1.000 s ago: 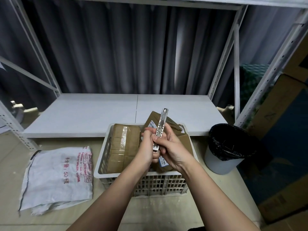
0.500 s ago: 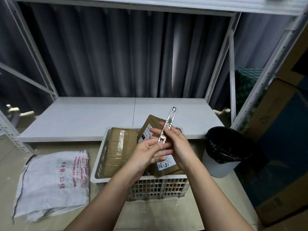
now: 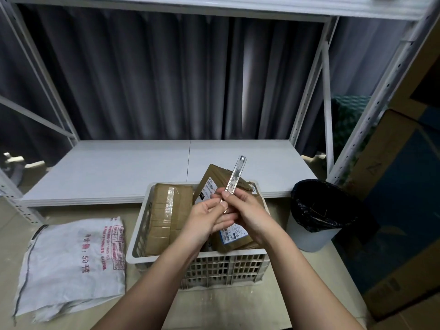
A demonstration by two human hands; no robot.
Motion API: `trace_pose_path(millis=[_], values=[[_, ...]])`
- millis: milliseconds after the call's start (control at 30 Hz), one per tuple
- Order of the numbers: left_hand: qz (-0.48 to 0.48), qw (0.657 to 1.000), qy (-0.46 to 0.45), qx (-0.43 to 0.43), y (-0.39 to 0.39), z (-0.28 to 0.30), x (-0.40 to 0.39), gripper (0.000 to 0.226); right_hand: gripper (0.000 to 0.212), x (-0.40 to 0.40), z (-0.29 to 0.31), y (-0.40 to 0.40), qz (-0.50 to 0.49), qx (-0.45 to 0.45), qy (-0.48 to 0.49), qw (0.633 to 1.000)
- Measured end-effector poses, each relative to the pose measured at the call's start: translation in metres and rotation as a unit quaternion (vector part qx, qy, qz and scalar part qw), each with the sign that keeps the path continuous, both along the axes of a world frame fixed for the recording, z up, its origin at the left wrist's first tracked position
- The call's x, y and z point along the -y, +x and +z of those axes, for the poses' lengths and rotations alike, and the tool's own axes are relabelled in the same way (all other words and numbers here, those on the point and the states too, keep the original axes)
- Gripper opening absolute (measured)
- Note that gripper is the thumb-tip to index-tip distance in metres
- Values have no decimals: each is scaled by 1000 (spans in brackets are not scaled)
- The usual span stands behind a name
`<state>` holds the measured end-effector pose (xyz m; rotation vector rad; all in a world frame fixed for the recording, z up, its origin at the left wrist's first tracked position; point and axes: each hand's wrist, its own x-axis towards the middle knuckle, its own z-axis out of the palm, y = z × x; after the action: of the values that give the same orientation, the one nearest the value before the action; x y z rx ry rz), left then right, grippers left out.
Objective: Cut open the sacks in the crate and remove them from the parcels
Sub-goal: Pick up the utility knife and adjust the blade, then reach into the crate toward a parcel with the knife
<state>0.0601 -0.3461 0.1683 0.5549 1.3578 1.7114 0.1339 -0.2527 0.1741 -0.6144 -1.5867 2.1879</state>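
On the floor at the far left lies a white woven sack [image 3: 71,265], empty and flattened, printed in red; it looks light, limp and slightly slick, the sort of cloth that would slide under a blade unless pulled taut, so it is best gripped by a bunched edge or corner. Just to its right stands a white slatted crate [image 3: 202,258] holding brown parcels [image 3: 166,215] wrapped in paper and clear tape, one lying flat along the left side and others leaning against each other on the right; no sack can be seen around them from this angle. They seem stiff and boxy, probably moderately light, and the taped faces may be slippery, so taking them by opposite edges would be safer than by the flat sides. Above the crate, the left hand [image 3: 207,220] is half open with its thumb and forefinger touching the lower end of a long, thin metal knife [image 3: 234,179]. The right hand [image 3: 247,215] pinches that same lower end, holding the knife upright and tilted slightly right. The knife is rigid, narrow and sharp-edged, so fingers belong on the flat casing. Further right sits a white bin [image 3: 316,234] lined with a black bag.
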Motion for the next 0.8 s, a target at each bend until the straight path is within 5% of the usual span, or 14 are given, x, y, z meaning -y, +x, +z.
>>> trace_pose_path(millis=[133,367,467,567,700,800], values=[[20,996,-69,-60,6,-6,-5,17,9,-2,-9,4,-37,38,-4,999],[-89,975,-176,-98,36,-12,-56,19,15,-55,-18,38,-178,124,24,976],[-87,953,-193,-215,37,-25,-90,13,8,-87,-34,49,-170,186,-25,967],[-106,893,-196,-391,35,-37,-121,22,20,-126,-50,48,-157,200,-72,965],[-141,769,-228,-580,22,-63,-167,40,26,-178,-86,28,-209,209,-81,952],[-176,631,-263,-708,4,-92,-205,53,28,-212,-119,7,-248,204,-97,942]])
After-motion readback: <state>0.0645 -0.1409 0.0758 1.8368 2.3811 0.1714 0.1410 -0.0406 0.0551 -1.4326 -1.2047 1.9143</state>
